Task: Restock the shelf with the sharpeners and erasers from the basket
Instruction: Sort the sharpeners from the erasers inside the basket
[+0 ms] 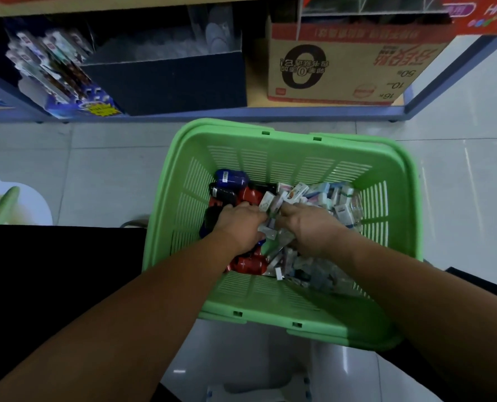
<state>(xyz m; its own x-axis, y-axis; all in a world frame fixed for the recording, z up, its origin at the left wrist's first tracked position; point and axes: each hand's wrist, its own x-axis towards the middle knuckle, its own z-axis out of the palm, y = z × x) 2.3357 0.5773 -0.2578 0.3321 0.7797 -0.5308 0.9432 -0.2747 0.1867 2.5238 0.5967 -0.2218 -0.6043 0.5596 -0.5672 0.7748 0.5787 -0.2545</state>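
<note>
My bare left forearm (pixel 154 291) and right forearm (pixel 392 285) reach forward and down, converging until the 2 hands sit nearly side by side. Left hand (pixel 241 224) and right hand (pixel 309 227) are knuckles-up, fingers curled downward, tips hidden from me, so I cannot tell any grip

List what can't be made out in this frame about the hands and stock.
- Head view: fingertips of the left hand and right hand are buried among the small white boxes in the green basket; what each holds is hidden.
- Print on those boxes: too small, blurred.
- Upper shelf: cut off by top edge.
</note>
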